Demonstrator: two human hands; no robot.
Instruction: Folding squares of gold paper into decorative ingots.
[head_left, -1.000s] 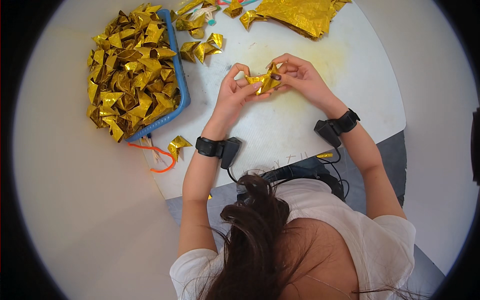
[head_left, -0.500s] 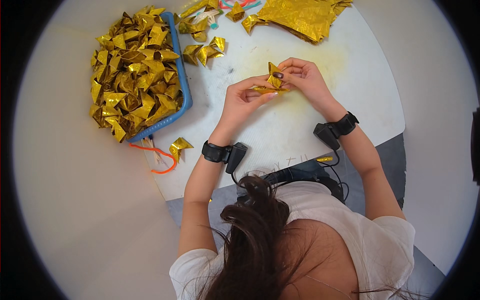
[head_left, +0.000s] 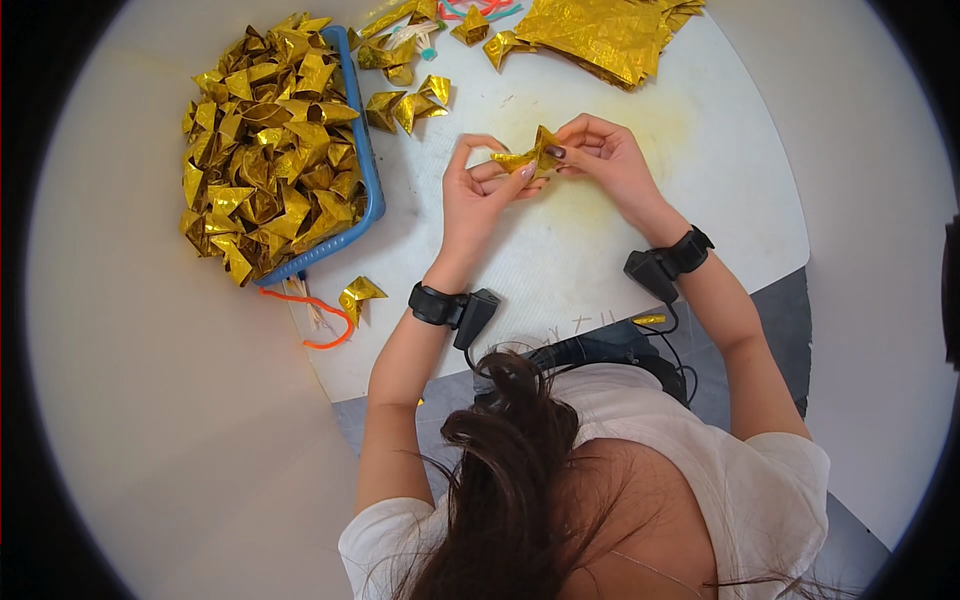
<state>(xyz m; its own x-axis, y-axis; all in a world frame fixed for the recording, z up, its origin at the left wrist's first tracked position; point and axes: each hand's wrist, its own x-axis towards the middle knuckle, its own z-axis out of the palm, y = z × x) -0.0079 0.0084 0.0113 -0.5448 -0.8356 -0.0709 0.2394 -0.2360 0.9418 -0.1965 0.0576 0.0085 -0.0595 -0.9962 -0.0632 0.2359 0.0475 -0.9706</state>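
My left grip [head_left: 470,195] and right grip [head_left: 612,170] both pinching shiny gold folded-paper shape [head_left: 540,150] above white curved-edge bench [head_left: 720,205], well in from near edge. Two-sided hold probably stops folds popping, imo.

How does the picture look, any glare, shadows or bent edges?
Head view: glare flecks the folded shiny gold-foil piece; head view: soft shadow lies beside the blue plastic basket; head view: the white tabletop bows along its right edge, probably partly fisheye distortion.

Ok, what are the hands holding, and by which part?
A folded piece of gold paper: the left hand holds it by its left side, the right hand pinches its right end.
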